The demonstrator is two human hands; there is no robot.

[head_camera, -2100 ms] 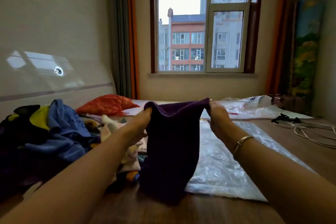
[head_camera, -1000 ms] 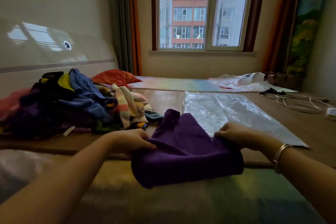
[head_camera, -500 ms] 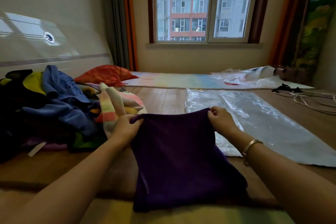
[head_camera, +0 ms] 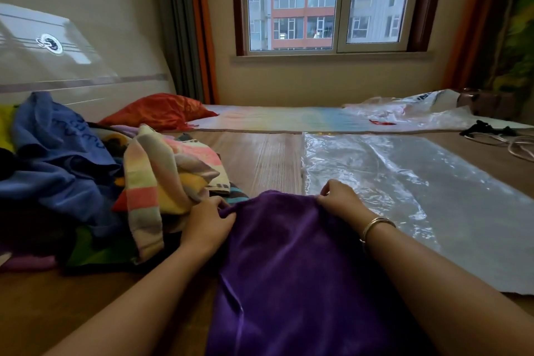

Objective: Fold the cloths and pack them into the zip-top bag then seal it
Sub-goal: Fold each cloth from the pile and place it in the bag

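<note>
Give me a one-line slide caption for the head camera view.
Both hands, left and right, pinch a purple cloth beside a clear plastic bag.

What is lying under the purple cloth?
The purple cloth lies on the wooden surface, held at its far corners by the left hand and right hand. Whatever else it covers is hidden.

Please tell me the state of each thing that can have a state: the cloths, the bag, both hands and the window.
purple cloth: laid flat, both far corners held.
left hand: pinches the cloth's left corner.
right hand: pinches the cloth's right corner.
zip-top bag: flat, empty; seal cannot be told.
pile of cloths: unfolded, heaped.
window: appears closed.
</note>
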